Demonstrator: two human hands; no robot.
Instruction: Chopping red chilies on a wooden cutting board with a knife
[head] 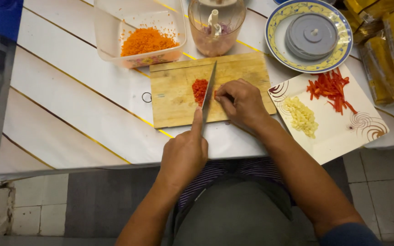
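A home kitchen, or a corner used as one: a wooden cutting board (210, 89) with chopped red chilli sits on a low table (69, 100) beside a tub of grated carrot (144, 41), a chopper bowl (216, 27) (lid set aside) and a tiled floor (37, 205).

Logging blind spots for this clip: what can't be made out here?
Head view only:
- Knife handle: hidden inside the left hand.
- Right hand fingertips: curled under, hiding what they pin on the cutting board.
- Chopper jar: top cut off by the frame edge.
- Yellow packets: cut off at right.
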